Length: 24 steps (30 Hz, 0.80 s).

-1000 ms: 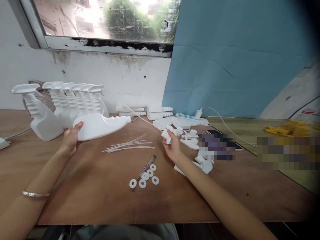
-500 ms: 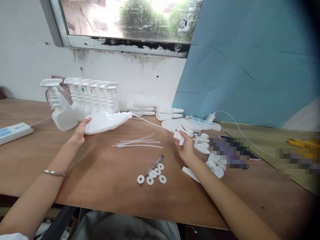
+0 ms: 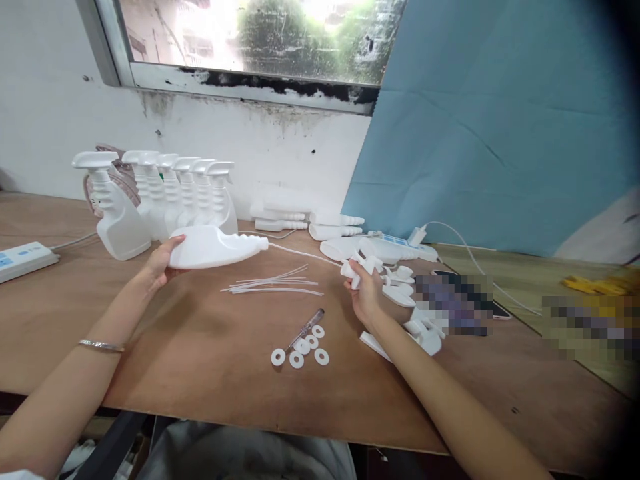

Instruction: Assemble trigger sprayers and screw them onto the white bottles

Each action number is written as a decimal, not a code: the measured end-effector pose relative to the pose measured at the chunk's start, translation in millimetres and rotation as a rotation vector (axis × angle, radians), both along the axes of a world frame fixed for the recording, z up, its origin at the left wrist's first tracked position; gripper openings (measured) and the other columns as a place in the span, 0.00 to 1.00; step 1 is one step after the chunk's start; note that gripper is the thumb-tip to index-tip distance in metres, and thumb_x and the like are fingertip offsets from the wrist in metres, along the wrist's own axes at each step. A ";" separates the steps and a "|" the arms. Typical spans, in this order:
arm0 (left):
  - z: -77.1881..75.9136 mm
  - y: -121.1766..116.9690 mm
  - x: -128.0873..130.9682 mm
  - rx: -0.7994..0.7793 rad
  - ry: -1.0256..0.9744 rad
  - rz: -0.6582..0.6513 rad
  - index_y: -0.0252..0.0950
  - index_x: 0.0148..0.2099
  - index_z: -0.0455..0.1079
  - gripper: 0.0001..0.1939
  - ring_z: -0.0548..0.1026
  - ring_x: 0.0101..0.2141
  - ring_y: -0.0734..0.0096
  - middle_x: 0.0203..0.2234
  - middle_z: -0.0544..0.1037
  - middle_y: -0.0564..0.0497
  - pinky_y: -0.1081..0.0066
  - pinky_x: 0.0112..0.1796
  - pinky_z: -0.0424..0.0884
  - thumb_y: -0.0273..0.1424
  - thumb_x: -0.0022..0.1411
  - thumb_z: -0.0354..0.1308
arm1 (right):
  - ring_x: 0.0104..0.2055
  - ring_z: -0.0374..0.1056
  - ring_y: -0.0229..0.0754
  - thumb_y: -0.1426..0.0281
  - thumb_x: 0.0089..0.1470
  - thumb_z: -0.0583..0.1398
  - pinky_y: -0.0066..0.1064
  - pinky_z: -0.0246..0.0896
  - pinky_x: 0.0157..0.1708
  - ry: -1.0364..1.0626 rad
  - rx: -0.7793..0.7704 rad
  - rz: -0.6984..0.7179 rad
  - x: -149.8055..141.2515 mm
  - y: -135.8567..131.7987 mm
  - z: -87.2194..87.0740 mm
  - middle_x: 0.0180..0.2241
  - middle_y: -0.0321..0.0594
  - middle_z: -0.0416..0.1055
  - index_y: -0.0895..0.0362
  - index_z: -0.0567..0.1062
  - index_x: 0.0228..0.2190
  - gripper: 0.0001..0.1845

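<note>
My left hand [image 3: 163, 261] is closed round the base of a white plastic bottle [image 3: 215, 247], held on its side with its neck to the right. In my right hand [image 3: 364, 293] is a white spray trigger head [image 3: 351, 270], partly covered by my fingers. From it a thin white dip tube [image 3: 305, 253] runs left to the bottle's mouth; whether its tip is just inside cannot be made out. Several loose tubes [image 3: 273, 287] lie on the table below the bottle. Nearer me are several white ring washers [image 3: 322, 357] and a clear-handled screwdriver [image 3: 305, 329].
Several assembled spray bottles [image 3: 120, 223] stand at the back left. More bottles [image 3: 335, 231] lie along the wall. Loose trigger heads [image 3: 424, 330] are by my right forearm. Power strips [image 3: 25, 261] sit at both sides, and a blurred phone [image 3: 495, 308] lies at right.
The bottle's neck has shifted slightly right and down, and the trigger head slightly left. Neck and trigger head are closer together. The whole view has shifted a little.
</note>
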<state>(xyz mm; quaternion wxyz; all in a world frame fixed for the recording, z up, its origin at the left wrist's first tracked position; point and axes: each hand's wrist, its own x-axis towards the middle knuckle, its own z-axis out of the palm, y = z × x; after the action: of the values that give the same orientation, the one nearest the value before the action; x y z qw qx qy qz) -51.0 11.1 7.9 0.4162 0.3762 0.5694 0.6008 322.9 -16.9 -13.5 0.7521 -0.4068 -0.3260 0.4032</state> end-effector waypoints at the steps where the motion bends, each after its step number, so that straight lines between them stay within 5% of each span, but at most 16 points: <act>1: -0.5 -0.6 2.4 -0.026 -0.012 -0.021 0.27 0.45 0.63 0.16 0.68 0.22 0.77 0.25 0.72 0.50 0.76 0.22 0.70 0.32 0.57 0.53 | 0.17 0.55 0.26 0.68 0.34 0.64 0.19 0.49 0.13 -0.053 0.033 0.000 -2.9 -1.3 -0.7 0.24 0.27 0.65 0.56 0.67 0.29 0.16; 9: -12.6 -10.9 40.6 -0.149 -0.064 -0.300 0.27 0.39 0.68 0.18 0.71 0.26 0.70 0.29 0.74 0.46 0.76 0.22 0.69 0.36 0.51 0.59 | 0.32 0.64 0.35 0.73 0.31 0.66 0.24 0.58 0.33 -0.439 0.099 0.200 -34.2 -34.3 1.2 0.30 0.31 0.69 0.54 0.71 0.34 0.22; 18: -26.1 -12.3 52.1 -0.260 -0.050 -0.397 0.29 0.40 0.68 0.19 0.71 0.20 0.68 0.25 0.74 0.46 0.75 0.13 0.66 0.38 0.49 0.59 | 0.40 0.64 0.41 0.72 0.39 0.63 0.31 0.56 0.42 -0.862 0.308 0.266 -36.4 -49.4 1.9 0.36 0.37 0.70 0.53 0.73 0.31 0.11; 24: -28.4 -12.4 53.3 -0.282 -0.088 -0.429 0.30 0.43 0.67 0.20 0.73 0.22 0.66 0.28 0.75 0.44 0.75 0.14 0.69 0.38 0.50 0.59 | 0.28 0.66 0.40 0.61 0.38 0.63 0.31 0.61 0.31 -0.927 -0.002 0.200 -39.4 -54.0 2.6 0.28 0.38 0.72 0.58 0.70 0.33 0.19</act>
<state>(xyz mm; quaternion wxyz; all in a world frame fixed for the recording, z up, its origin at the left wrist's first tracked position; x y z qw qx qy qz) 2.3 -1.3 -20.6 0.6068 0.4003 0.5360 0.4293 283.5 -70.9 -10.9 0.4844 -0.5112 -0.6646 0.2496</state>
